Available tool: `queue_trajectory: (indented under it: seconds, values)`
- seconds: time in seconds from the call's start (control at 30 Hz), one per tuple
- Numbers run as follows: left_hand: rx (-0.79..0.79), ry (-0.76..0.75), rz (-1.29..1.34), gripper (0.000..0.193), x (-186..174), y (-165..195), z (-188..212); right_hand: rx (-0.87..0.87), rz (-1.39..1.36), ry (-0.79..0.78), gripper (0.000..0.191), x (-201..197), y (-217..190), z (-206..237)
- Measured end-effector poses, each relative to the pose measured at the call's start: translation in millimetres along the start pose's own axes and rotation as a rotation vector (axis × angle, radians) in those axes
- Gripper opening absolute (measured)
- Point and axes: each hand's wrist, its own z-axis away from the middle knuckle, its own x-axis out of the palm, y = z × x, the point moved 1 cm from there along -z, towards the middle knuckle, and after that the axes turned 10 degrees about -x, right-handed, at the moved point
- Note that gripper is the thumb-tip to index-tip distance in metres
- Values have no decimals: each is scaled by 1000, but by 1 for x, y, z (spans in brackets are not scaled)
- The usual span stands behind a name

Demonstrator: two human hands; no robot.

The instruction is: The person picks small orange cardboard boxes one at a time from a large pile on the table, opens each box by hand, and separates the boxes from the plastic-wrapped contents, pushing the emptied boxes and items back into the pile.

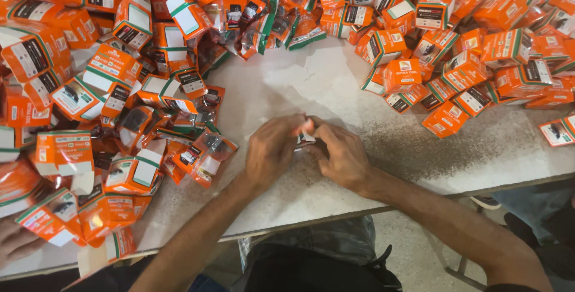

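Observation:
My left hand and my right hand meet at the middle of a white table. Together they pinch a small orange and white packet, mostly hidden by my fingers. Both hands rest low on the tabletop. A clear orange pouch with a dark part inside lies just left of my left hand.
Several small orange, white and green boxes are heaped along the left side, and more boxes pile at the right and back. Another person's fingers show at the lower left edge. The table's front edge runs just above my lap.

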Motion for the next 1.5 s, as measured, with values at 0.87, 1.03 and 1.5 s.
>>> queue_trajectory:
  seconds: [0.87, 1.03, 1.5]
  values:
    - [396, -176, -512, 50, -48, 2, 15, -185, 117, -1, 71, -33, -22, -32]
    - [5, 26, -1028, 70, -139, -16, -3, -227, 830, 484, 71, -98, -2, -57]
    - [10, -9, -222, 66, -28, 36, 28, 12, -164, -42, 98, 27, -15, -41]
